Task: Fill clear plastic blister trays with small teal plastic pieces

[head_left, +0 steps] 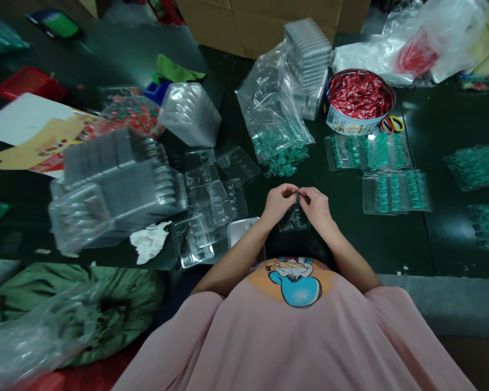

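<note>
Both my hands meet over a small clear plastic tray [294,221] with moulded hollows, near the table's front edge. My left hand [280,202] is closed, thumb and fingers pinched at the tray's far end. Facing it, my right hand [315,206] pinches at the same spot. Something small and dark shows between the fingertips, too small to make out. Just beyond lies a heap of small translucent green pieces [285,162], spilling from a clear plastic bag [271,103]. To the right, trays filled with rows of green pieces [396,191] lie on the table.
Loose clear trays [214,203] and tall tray stacks [118,190] stand left, beside a crumpled white tissue [149,241]. A round tin [350,122] of red packets and scissors [392,124] are at back right. A cardboard box [256,27] stands behind.
</note>
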Motion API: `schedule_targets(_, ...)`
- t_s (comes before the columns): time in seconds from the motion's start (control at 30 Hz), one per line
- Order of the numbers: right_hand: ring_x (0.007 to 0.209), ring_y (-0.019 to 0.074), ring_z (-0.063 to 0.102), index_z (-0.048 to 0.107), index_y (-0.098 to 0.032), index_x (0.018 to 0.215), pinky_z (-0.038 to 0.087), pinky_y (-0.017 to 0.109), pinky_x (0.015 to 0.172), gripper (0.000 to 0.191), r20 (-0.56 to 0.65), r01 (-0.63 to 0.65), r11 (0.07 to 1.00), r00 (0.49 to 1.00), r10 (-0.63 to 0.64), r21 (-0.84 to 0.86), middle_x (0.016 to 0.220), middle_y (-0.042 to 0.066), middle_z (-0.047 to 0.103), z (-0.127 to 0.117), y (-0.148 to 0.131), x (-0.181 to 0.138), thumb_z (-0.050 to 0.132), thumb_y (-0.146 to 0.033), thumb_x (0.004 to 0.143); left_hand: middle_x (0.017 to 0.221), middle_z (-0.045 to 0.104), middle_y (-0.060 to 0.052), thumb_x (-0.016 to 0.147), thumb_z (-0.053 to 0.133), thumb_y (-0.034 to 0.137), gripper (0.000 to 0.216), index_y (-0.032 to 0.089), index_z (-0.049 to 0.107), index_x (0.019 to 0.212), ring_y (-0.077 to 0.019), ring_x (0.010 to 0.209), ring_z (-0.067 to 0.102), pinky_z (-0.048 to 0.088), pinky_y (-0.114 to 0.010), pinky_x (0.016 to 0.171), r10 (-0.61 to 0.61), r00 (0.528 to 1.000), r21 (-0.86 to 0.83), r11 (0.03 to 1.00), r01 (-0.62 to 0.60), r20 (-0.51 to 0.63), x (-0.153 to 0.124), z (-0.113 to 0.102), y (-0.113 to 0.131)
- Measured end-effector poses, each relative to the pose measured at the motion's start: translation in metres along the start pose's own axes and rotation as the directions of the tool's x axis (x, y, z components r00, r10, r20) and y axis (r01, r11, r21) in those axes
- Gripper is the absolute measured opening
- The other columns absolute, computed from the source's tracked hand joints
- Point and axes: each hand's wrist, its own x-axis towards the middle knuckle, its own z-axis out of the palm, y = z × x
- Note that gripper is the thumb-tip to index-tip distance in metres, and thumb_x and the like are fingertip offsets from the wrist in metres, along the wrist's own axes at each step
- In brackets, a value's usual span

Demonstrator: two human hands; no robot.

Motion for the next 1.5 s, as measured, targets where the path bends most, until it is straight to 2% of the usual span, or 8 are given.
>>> schedule_targets(0.3,0.061,0.0128,0.053,0.058,-0.023,0.073,0.043,0.027,0.064,0.005,0.026,-0.237,0.926,0.971,0.24,0.293,0.066,-0.004,0.058,-0.003,0.007,0.011,0.062,-0.023,0.072,0.091,0.069,-0.004,0.073,0.055,0.009,0.029,0.017,0.063,0.1,-0.0147,0.083,0.065,0.051,-0.027,0.078,0.159,0.985,0.229,0.958,-0.172,0.073,0.002,-0.006,0.007)
schedule_targets(0.47,0.062,0.0113,0.055,0.057,-0.022,0.072,0.045,0.026,0.065,0.011,0.151,-0.326,0.806,0.945,0.289,0.495,0.066,-0.005,0.057,-0.005,0.017,0.011,0.066,-0.025,0.067,0.123,0.061,-0.009,0.083,0.049,0.009,0.027,0.02,0.071,0.096,-0.0186,0.11,0.059,0.047,-0.033,0.096,0.394,0.827,0.396,0.74,-0.544,0.4,0.002,-0.02,0.02)
schedule_targets(0.6,0.062,0.0108,0.056,0.057,-0.021,0.071,0.044,0.025,0.064,0.014,0.232,-0.405,0.718,0.914,0.332,0.567,0.064,-0.005,0.059,-0.008,0.015,0.009,0.069,-0.025,0.063,0.12,0.061,-0.01,0.085,0.049,0.011,0.026,0.02,0.071,0.096,-0.02,0.113,0.058,0.046,-0.035,0.098,0.354,0.767,0.419,0.677,-0.605,0.535,0.007,-0.03,0.024)
schedule_targets(0.83,0.065,0.01,0.056,0.069,-0.021,0.086,0.042,0.023,0.06,0.027,0.409,-0.507,0.66,0.856,0.314,0.554,0.075,-0.001,0.065,-0.02,0.007,0.009,0.076,-0.038,0.066,0.097,0.07,-0.007,0.086,0.059,0.026,0.014,0.019,0.071,0.087,-0.0176,0.09,0.065,0.049,-0.03,0.085,0.239,0.855,0.282,0.874,-0.396,0.461,0.011,-0.039,0.011)
schedule_targets(0.93,0.072,0.0118,0.057,0.071,-0.022,0.095,0.044,0.025,0.066,0.032,0.396,-0.438,0.709,0.887,0.238,0.553,0.082,0.001,0.067,-0.021,0.005,0.008,0.075,-0.043,0.071,0.085,0.071,-0.005,0.081,0.064,0.031,0.016,0.017,0.071,0.084,-0.0173,0.079,0.064,0.048,-0.028,0.075,0.143,0.921,0.2,0.953,-0.226,0.362,0.008,-0.038,0.006)
schedule_targets(1.07,0.075,0.0126,0.058,0.069,-0.022,0.087,0.045,0.027,0.072,0.029,0.331,-0.341,0.757,0.927,0.174,0.557,0.083,0.0,0.066,-0.017,0.005,0.008,0.078,-0.043,0.069,0.076,0.069,-0.003,0.079,0.066,0.038,0.023,0.015,0.071,0.083,-0.0149,0.071,0.061,0.046,-0.025,0.069,0.026,0.947,0.082,0.995,-0.055,0.32,0.005,-0.035,0.005)
schedule_targets(1.33,0.065,0.0096,0.052,0.061,-0.021,0.075,0.042,0.023,0.062,0.035,0.47,-0.564,0.569,0.822,0.322,0.598,0.073,-0.002,0.06,-0.011,0.008,0.006,0.079,-0.049,0.066,0.07,0.064,-0.002,0.072,0.075,0.037,0.024,0.015,0.068,0.077,-0.0116,0.066,0.059,0.048,-0.024,0.067,-0.149,0.954,-0.313,0.922,0.23,0.26,0.007,-0.023,0.002)
schedule_targets(1.5,0.066,0.0091,0.05,0.063,-0.022,0.081,0.036,0.021,0.058,0.034,0.39,-0.513,0.601,0.858,0.334,0.613,0.077,-0.002,0.06,-0.006,0.007,0.005,0.077,-0.05,0.068,0.066,0.061,0.0,0.068,0.081,0.035,0.028,0.015,0.063,0.075,-0.008,0.061,0.057,0.046,-0.02,0.061,-0.285,0.918,-0.454,0.803,0.387,0.277,0.007,-0.016,0.003)
